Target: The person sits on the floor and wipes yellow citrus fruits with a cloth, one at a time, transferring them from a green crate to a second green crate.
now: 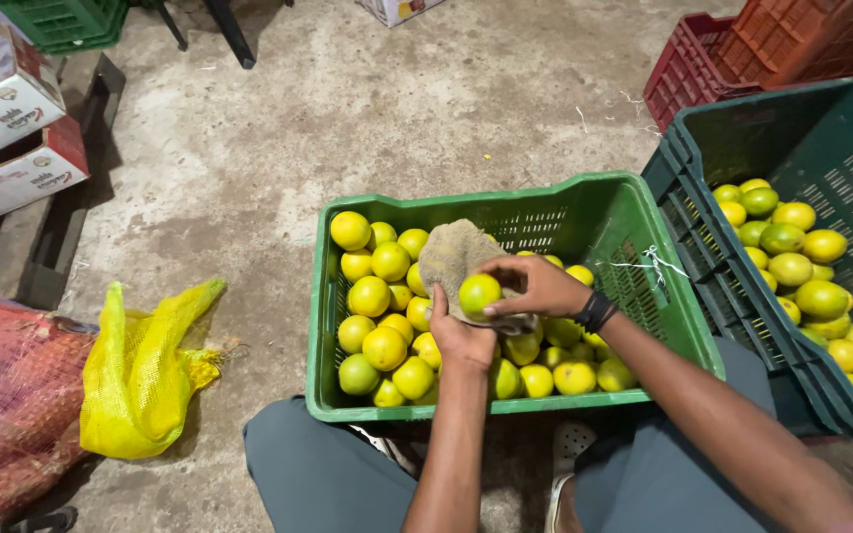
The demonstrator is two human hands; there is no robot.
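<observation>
Pinching a lime (479,292), the right hand (537,286) rubs it on a cloth (452,255); left hand (461,338) grips that cloth.

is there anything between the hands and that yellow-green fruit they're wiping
Nothing visible. The right hand grips the fruit directly with its fingers, while the left hand presses the brown cloth against it from behind, above the green crate.

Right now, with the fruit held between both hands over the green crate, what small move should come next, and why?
Probably a short rub of the burlap cloth across the yellow-green fruit. The left hand backs the cloth under the fruit, and the right hand pinches the fruit from above, so it is already seated against the cloth, above the green crate.
</observation>
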